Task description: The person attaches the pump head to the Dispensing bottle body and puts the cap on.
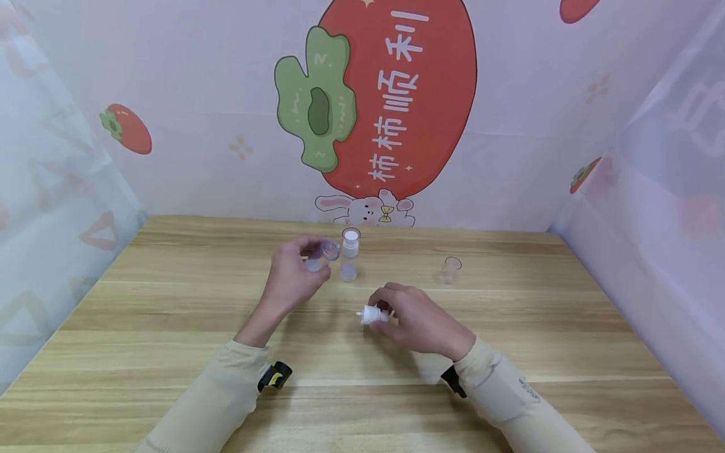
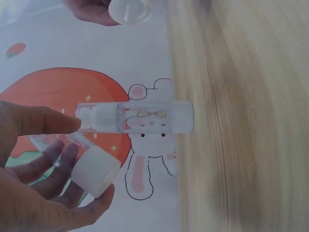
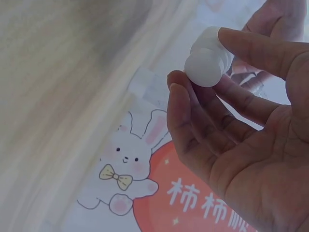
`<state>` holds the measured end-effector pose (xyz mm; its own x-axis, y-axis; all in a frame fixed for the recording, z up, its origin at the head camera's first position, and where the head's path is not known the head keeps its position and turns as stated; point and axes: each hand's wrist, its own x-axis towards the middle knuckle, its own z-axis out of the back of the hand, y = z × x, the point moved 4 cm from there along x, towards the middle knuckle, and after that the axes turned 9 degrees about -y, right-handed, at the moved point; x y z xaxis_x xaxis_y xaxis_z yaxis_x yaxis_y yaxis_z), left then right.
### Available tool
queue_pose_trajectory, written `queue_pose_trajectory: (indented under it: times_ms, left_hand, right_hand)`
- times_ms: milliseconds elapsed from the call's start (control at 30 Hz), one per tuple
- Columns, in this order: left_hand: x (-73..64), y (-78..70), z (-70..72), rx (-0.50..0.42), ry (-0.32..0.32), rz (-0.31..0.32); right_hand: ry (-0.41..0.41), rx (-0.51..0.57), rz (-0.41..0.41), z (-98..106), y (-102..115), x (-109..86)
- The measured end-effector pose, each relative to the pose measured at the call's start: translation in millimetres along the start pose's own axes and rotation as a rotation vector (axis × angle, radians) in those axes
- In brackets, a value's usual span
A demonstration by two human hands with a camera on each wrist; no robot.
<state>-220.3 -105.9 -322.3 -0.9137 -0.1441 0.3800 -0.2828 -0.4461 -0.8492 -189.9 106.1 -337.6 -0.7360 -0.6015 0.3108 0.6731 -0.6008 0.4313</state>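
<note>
My left hand (image 1: 294,270) holds a clear bottle (image 1: 330,250) with a white base (image 2: 96,171), tilted above the table, its fingers curled round the clear wall. Just right of it stands a second bottle (image 1: 349,258), upright, with a white pump top under a clear cap. Nearer the front, my right hand (image 1: 421,318) pinches a white pump head (image 1: 370,314) between thumb and fingers. The pump head lies sideways, its thin tip towards the left. In the right wrist view, a round white end of the pump head (image 3: 205,65) faces the camera.
A clear cap (image 1: 451,269) stands on the wooden table (image 1: 198,377) to the right. Behind the table hangs a printed backdrop (image 1: 226,75) with a large persimmon and a rabbit. Similar sheets close off both sides.
</note>
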Motion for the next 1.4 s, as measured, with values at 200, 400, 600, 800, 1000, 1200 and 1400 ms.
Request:
queue_pose_trajectory:
  times_ms: [200,400,600,800,1000,1200,1400]
  left_hand:
    - [-1.0,-1.9,-0.7,0.023,0.0,-0.016]
    - [-2.4,-5.0,-1.7,0.042,0.016,-0.047]
    - [-3.7,-8.2,-3.3,0.059,0.033,-0.077]
    - [-4.3,-9.8,-5.2,0.079,0.044,-0.096]
    - [-5.4,-10.5,-6.5,0.081,0.056,-0.129]
    - [-7.7,-12.3,-8.3,0.098,0.078,-0.145]
    - [-10.4,-13.8,-10.6,0.135,0.113,-0.142]
  right_hand:
    - [-0.006,0.003,-0.024,6,-1,1.6]
    - [-0.023,0.02,-0.012,11,-3,1.3]
    - [-0.047,0.016,-0.022,17,-4,1.3]
    - [-0.051,0.028,-0.048,21,-4,1.6]
    - [-0.052,0.025,-0.074,24,-5,2.0]
    - [-0.062,0.026,-0.1,27,-6,2.2]
    - [-0.084,0.028,-0.103,31,-7,2.2]
